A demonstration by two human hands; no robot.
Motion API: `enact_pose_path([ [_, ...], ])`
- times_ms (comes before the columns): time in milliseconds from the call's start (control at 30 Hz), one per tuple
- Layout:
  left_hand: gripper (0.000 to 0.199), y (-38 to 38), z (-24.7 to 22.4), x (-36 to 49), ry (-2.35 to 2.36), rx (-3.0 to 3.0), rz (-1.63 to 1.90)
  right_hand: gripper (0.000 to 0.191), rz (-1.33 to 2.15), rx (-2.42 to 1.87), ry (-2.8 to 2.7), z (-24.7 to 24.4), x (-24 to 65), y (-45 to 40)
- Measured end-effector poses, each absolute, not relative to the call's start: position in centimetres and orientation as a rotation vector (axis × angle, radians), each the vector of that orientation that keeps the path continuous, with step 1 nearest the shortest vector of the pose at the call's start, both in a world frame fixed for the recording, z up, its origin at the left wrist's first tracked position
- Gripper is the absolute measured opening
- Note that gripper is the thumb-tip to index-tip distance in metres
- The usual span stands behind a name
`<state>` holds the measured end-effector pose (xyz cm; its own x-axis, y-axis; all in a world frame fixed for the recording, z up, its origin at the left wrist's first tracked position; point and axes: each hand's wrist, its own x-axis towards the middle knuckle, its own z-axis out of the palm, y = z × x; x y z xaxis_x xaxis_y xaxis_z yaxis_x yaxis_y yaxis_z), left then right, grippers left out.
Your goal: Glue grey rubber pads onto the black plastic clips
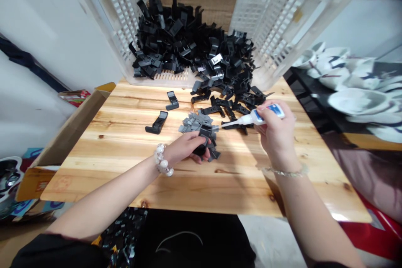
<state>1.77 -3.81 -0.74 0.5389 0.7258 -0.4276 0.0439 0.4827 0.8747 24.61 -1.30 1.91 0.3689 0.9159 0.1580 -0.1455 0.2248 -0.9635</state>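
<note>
One black part [206, 134] was clamped in my left grip [185, 146], above the worktop [119, 146] and over a pile of grey pieces [195, 120]. My right grip [277, 134] was closed around a white bottle [256, 117], whose slim nozzle [230, 124] pointed toward the part, its tip just beside it. Two black clips [157, 122] lay apart to the left; at the back, a heap of black clips [185, 37] spread from the open side of a white crate [266, 50]. I judged the step in hand to be bringing the nozzle to the part, perhaps for dispensing. The next move, in my judgement, called for a steady left grip, a short approach and a light squeeze.
</note>
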Motion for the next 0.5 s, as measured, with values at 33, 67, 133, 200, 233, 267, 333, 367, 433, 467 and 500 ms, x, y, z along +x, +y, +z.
enact_pose_path([
  [33,0.017,-3.82,-0.75,1.74,0.923,0.996,0.499,0.02,0.893,-1.087,-0.893,1.91,24.62,-1.28],
  [67,0.018,-3.83,-0.76,1.73,0.923,0.999,0.503,0.02,0.899,-1.088,-0.884,1.93,24.63,-1.27],
  [133,0.018,-3.85,-0.76,1.73,0.923,1.005,0.506,0.021,0.912,-1.09,-0.867,1.99,24.64,-1.27],
  [200,0.02,-3.85,-0.75,1.77,0.92,1.005,0.504,0.022,0.927,-1.093,-0.854,2.08,24.62,-1.28],
  [233,0.021,-3.85,-0.75,1.79,0.92,1.003,0.502,0.022,0.932,-1.095,-0.85,2.13,24.61,-1.29],
  [267,0.021,-3.84,-0.74,1.81,0.92,1.0,0.501,0.022,0.935,-1.097,-0.846,2.18,24.59,-1.31],
  [333,0.022,-3.82,-0.74,1.85,0.92,0.997,0.504,0.023,0.939,-1.097,-0.845,2.27,24.57,-1.34],
  [367,0.021,-3.81,-0.73,1.86,0.921,0.998,0.505,0.023,0.941,-1.096,-0.846,2.29,24.57,-1.35],
  [433,0.02,-3.79,-0.69,1.88,0.924,1.0,0.503,0.023,0.945,-1.092,-0.847,2.31,24.59,-1.35],
  [467,0.02,-3.78,-0.67,1.88,0.929,1.0,0.499,0.023,0.946,-1.089,-0.847,2.3,24.61,-1.34],
  [500,0.02,-3.78,-0.64,1.89,0.934,0.999,0.495,0.023,0.946,-1.087,-0.847,2.27,24.64,-1.32],
])
